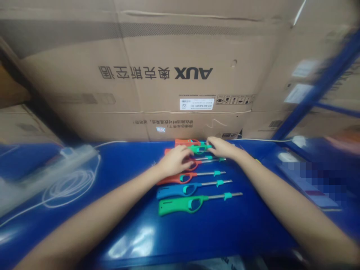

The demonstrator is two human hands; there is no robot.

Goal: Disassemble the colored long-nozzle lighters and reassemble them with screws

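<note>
Several long-nosed gas lighters lie in a column on the blue table, noses to the right. Nearest me are a green lighter (176,206), a blue lighter (171,191) and an orange-red lighter (174,178). Towards the back, my left hand (176,161) curls its fingers at the handle of another green lighter (200,149), over the red lighters beneath. My right hand (221,147) closes its fingers at that green lighter's nose end. Behind it rests an orange lighter (185,142) by the carton. The left hand partly hides the handles under it.
A large cardboard carton (146,93) stands along the back of the blue table (135,228). To the left lie a coiled white cable (70,185) and a power strip (67,153). A partly blurred flat item (315,187) lies right, near a blue metal post (298,108).
</note>
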